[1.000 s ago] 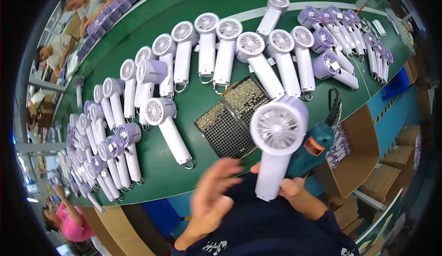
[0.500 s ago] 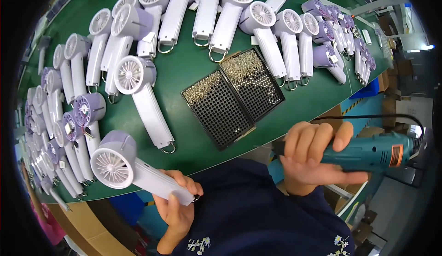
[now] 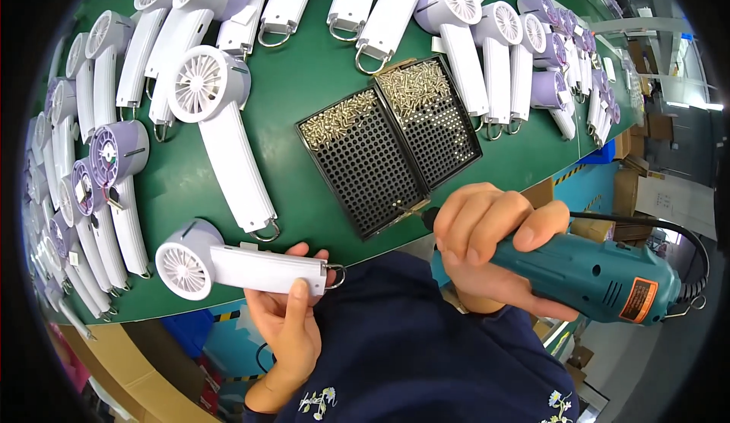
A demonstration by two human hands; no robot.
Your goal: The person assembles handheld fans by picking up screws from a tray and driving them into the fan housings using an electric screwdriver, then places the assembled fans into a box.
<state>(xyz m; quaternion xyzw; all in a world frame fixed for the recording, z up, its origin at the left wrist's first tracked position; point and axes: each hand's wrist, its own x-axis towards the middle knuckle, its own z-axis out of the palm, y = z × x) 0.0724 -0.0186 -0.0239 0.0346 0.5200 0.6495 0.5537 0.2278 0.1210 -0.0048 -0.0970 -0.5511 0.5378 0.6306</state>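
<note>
My left hand (image 3: 289, 320) is closed round the handle of a white and lilac handheld fan (image 3: 262, 269), its round grille to the left and a metal ring at the handle's end by my fingers. In my right hand (image 3: 487, 233) is a teal electric screwdriver (image 3: 608, 275) with a black cord. Its dark nose points left, and the thin bit reaches the lower corner of a black screw tray (image 3: 361, 176). Small brass-coloured screws (image 3: 414, 88) lie heaped at the far ends of the tray's two perforated halves.
Another assembled fan (image 3: 236, 164) lies on the green table (image 3: 296, 73) just beyond my left hand. Rows of similar fans line the left and far sides; several, such as a lilac one (image 3: 114, 153), have open heads. A blue bin (image 3: 186, 332) stands below the table edge.
The held fan has turned so its handle lies nearly level, ring end raised. My right hand has moved left, bringing the screwdriver's tip to the tray. The whole view has shifted slightly.
</note>
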